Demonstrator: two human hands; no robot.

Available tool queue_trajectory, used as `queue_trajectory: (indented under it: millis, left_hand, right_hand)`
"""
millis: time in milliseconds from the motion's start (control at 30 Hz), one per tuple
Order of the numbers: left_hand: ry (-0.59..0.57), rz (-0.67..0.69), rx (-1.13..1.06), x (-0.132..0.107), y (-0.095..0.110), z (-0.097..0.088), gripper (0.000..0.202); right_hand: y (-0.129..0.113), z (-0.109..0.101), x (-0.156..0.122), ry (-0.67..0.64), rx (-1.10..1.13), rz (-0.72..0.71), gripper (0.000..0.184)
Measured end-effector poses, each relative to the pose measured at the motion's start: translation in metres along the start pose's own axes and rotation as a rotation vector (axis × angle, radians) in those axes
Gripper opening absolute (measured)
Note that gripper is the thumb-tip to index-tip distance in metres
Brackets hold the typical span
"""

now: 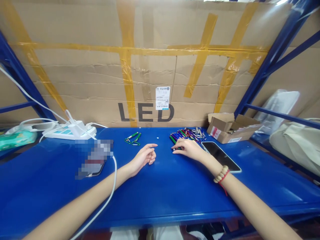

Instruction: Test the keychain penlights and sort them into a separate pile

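My right hand (188,149) is at the near left edge of a pile of small coloured metal tubes (183,134), in purple, blue, green and red. Its thumb and fingers close in a pinch around a small, dark silvery piece (173,149), mostly hidden by the fingertips. My left hand (145,157) hovers over the blue table, loosely curled with the index finger stretched out and nothing visible in it. Beyond it lie two green tubes with carabiner clips (133,138), side by side and apart from the pile.
A phone with a dark screen (222,156) lies beside my right forearm. Behind it stands an open cardboard box (231,128). A white power strip (72,130) and a blurred-out phone (96,161) are at left. A white cable (113,186) crosses my left forearm. A large carton (100,90) walls the back.
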State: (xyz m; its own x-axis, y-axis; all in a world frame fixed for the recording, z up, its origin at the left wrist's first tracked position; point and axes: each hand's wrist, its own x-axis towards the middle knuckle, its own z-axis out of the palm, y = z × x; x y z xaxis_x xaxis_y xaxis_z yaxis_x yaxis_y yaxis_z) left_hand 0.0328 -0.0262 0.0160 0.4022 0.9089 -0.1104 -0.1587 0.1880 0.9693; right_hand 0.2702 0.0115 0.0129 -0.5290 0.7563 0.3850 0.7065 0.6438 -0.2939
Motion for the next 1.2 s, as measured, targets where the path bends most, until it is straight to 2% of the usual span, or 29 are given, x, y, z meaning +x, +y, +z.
queue_trajectory:
  millis: [100, 167, 267, 400, 500, 533, 600, 733, 833, 933, 1067, 1200]
  left_hand:
    - [0.007, 0.001, 0.007, 0.0, 0.0, -0.001, 0.028]
    - [0.004, -0.001, 0.0, 0.0, -0.001, -0.002, 0.029]
    - [-0.006, -0.001, -0.025, 0.001, -0.002, -0.004, 0.028]
    - [-0.014, -0.005, -0.047, 0.001, -0.002, -0.005, 0.027]
    - [-0.021, -0.005, -0.034, 0.0, -0.001, -0.004, 0.029]
    - [-0.021, 0.001, -0.012, 0.0, -0.001, -0.003, 0.031]
    - [-0.014, 0.022, 0.047, 0.0, -0.001, -0.003, 0.035]
    - [0.029, 0.072, 0.182, 0.002, -0.005, -0.003, 0.039]
    - [0.12, 0.15, 0.378, 0.006, -0.006, -0.011, 0.035]
    - [0.279, 0.294, 0.63, 0.011, 0.001, -0.031, 0.032]
    - [0.447, 0.378, 0.895, 0.018, 0.009, -0.067, 0.043]
    - [0.476, 0.312, 1.057, 0.024, 0.001, -0.087, 0.041]
  right_hand:
    - [0.002, 0.003, 0.002, 0.023, 0.035, -0.004, 0.013]
    - [0.008, -0.002, 0.003, 0.112, 0.044, 0.032, 0.017]
    - [0.025, -0.02, 0.001, 0.407, 0.017, 0.161, 0.026]
    - [0.053, -0.053, -0.015, 0.959, -0.098, 0.408, 0.037]
    - [0.071, -0.073, -0.033, 1.165, -0.183, 0.516, 0.036]
    - [0.076, -0.078, -0.039, 1.185, -0.261, 0.55, 0.035]
    - [0.083, -0.084, -0.049, 1.172, -0.322, 0.588, 0.033]
    - [0.086, -0.087, -0.055, 1.066, -0.412, 0.623, 0.042]
    - [0.079, -0.081, -0.047, 1.029, -0.43, 0.542, 0.035]
    - [0.066, -0.068, -0.031, 0.971, -0.393, 0.42, 0.026]
    - [0.039, -0.041, -0.012, 0.706, -0.301, 0.158, 0.023]
    - [0.012, -0.012, -0.002, 0.427, -0.221, -0.049, 0.022]
